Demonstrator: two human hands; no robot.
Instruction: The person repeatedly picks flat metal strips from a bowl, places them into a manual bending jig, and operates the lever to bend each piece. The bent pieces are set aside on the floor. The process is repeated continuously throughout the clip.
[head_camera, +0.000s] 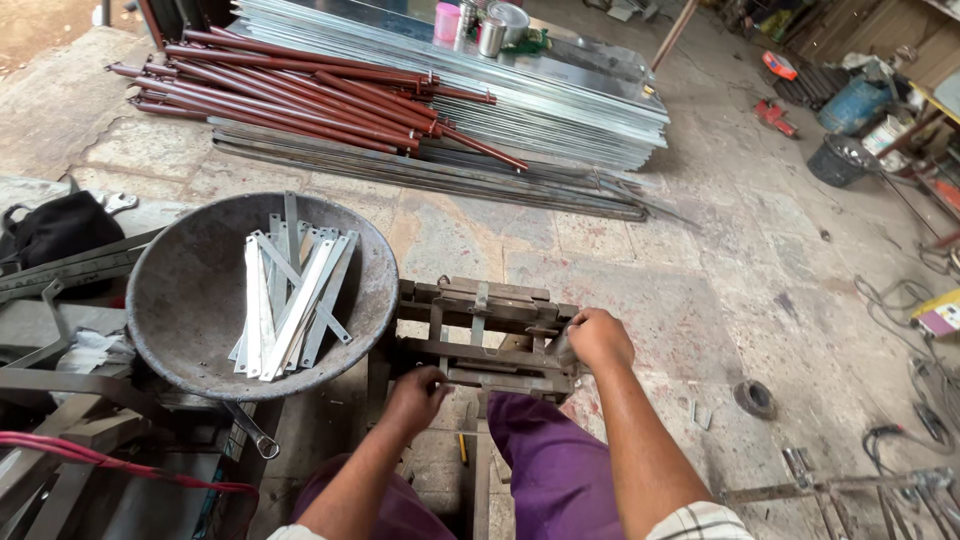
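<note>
A rusty metal press frame (480, 330) stands on the floor between my knees. My right hand (598, 340) is closed around a handle at the frame's right end. My left hand (415, 392) rests low at the front of the frame, fingers curled; what it holds is hidden. To the left sits a wide dark metal bowl (175, 300) with several flat silvery strips (290, 300) lying in it.
Red-brown rods (300, 90) and stacked galvanised sheets (560, 95) lie across the concrete floor ahead. A wrench (250, 428) hangs below the bowl. A black bag (55, 230) is at far left. A dark bucket (838, 160) and cables (925, 400) lie at right.
</note>
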